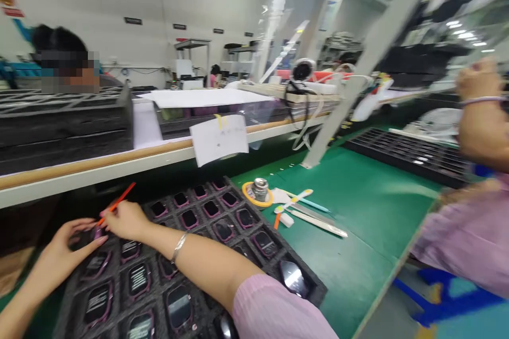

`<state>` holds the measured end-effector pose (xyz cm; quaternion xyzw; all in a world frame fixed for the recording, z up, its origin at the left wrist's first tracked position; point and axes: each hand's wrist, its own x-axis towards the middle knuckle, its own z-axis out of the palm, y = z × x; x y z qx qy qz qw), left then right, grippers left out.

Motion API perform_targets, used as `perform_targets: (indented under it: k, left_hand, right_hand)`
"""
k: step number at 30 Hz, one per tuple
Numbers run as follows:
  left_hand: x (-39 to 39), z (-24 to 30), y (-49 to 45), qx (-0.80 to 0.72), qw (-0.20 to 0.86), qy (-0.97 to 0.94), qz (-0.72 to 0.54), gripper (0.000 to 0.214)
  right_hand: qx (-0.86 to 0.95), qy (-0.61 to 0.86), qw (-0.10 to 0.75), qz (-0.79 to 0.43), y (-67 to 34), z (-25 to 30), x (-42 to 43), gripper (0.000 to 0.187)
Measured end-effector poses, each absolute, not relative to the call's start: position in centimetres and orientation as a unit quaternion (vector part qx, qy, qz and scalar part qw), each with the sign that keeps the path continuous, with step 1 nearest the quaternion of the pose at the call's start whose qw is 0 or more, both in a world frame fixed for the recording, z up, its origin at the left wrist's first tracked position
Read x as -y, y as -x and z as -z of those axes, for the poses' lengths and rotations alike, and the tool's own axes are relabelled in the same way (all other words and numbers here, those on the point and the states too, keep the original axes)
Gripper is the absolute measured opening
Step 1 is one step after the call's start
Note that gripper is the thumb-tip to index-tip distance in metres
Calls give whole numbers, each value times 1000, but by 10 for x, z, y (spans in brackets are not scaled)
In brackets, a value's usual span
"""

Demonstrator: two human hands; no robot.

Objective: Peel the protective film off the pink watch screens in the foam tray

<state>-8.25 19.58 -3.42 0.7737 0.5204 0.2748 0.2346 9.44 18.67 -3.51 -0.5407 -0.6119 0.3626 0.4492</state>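
At the far left end of the tray, my left hand [66, 254] is closed in a pinch around a small purple-edged watch body [98, 231], mostly hidden by fingers. My right hand [126, 221] grips a thin orange stick [125, 192], its lower end against that watch body. Beneath both arms lies a dark foam tray [254, 228] with several rows of pockets. Purple-framed watch bodies with dark screens, such as one watch body [139, 279], sit in them, some showing white text. My right forearm covers part of the tray.
On the green table [358, 212] are a metal-topped dispenser [260, 189], a white-and-yellow brush [294, 201], and white tweezers-like sticks [318, 223]. A shelf edge [159, 156] crosses behind the tray. At right, a co-worker's arm [483, 116] is beside another black tray [409, 156].
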Motion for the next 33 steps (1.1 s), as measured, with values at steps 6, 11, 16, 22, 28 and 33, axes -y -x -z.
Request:
perform_targets:
  k: [6,11,16,22,28,33]
  left_hand:
    - [-172,42,71,-521,256,-735,-351,59]
    - [-166,52,76,-507,261,-731,-374,53]
    - [-163,53,79,-485,273,-739,-379,54]
    - [-164,54,83,-476,290,-742,-371,53]
    - [-162,56,85,-469,294,-750,-363,52]
    - [-161,60,85,-466,276,-760,-358,50]
  right_hand:
    - [595,503,441,-446,-89,57,-184,32]
    - [576,486,453,-477,-90,70,-186,34]
    - [571,482,461,-479,-93,75,-182,34]
    - [580,476,458,-477,-96,78,-180,33]
    - [583,474,462,-472,-97,76,-176,33]
    - [585,470,467,-467,-95,75,-175,33]
